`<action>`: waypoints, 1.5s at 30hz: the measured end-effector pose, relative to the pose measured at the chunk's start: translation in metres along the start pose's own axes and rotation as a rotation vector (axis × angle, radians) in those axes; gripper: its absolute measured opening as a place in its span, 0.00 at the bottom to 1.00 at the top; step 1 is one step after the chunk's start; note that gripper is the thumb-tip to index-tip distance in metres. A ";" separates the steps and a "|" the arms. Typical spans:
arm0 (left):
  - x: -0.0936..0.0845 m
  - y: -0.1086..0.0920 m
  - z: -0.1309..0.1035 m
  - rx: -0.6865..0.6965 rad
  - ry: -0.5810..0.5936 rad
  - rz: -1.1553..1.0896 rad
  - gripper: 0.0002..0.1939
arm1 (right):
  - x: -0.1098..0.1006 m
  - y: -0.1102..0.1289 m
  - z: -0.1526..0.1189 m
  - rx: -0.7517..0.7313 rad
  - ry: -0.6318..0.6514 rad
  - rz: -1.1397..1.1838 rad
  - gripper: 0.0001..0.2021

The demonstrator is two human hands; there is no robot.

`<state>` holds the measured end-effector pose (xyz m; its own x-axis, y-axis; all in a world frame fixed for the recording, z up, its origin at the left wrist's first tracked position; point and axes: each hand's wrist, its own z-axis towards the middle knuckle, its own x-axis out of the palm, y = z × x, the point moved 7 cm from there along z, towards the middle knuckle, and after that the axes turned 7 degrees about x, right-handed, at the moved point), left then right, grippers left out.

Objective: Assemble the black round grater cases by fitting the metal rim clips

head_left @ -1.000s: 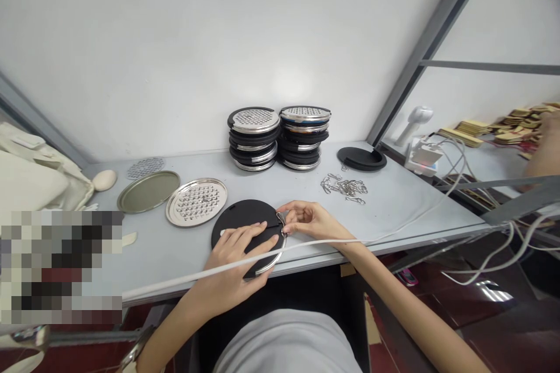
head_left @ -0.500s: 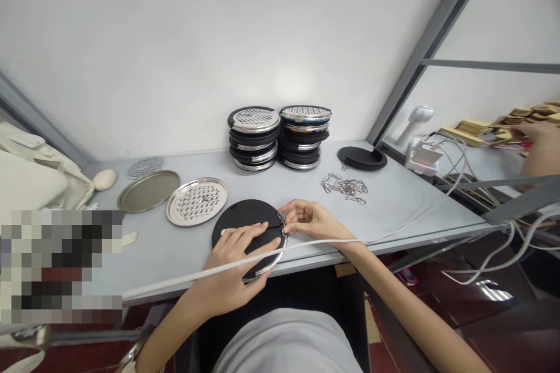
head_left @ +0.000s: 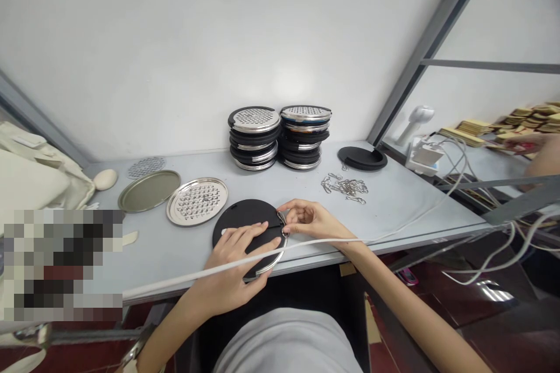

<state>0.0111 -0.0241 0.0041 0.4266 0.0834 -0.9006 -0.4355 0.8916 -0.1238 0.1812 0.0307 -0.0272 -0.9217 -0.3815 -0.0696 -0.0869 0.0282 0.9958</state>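
Observation:
A round black disc (head_left: 258, 215) with a silver rim at its lower right lies near the table's front edge. My left hand (head_left: 236, 262) rests across it, fingers spread and pressing on its top. At the disc's right edge, my right hand (head_left: 308, 220) pinches a small metal clip (head_left: 281, 217) between thumb and fingers. Left of the disc is a round metal grater plate (head_left: 196, 202), with an olive-coloured round plate (head_left: 149, 191) beside it. A pile of metal clips (head_left: 345, 186) lies to the right.
Two stacks of black and silver discs (head_left: 254, 140) stand by the wall. A black ring (head_left: 362, 158) lies at the back right. A white cable (head_left: 324, 240) crosses above my wrists. Another person's hand (head_left: 540, 148) is at far right.
The other person's hand at the far right has moved slightly lower and now has something red by it. My two hands and the disc have hardly moved.

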 end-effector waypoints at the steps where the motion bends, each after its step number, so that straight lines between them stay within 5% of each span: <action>1: 0.000 0.000 0.000 0.000 0.000 0.001 0.25 | 0.000 0.000 0.000 0.000 -0.001 -0.003 0.23; 45: 0.002 0.001 0.000 -0.015 0.007 -0.017 0.25 | -0.003 -0.005 0.001 0.017 -0.030 0.008 0.20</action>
<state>0.0113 -0.0233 0.0019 0.4282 0.0650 -0.9014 -0.4399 0.8863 -0.1450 0.1840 0.0322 -0.0318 -0.9332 -0.3537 -0.0632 -0.0851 0.0467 0.9953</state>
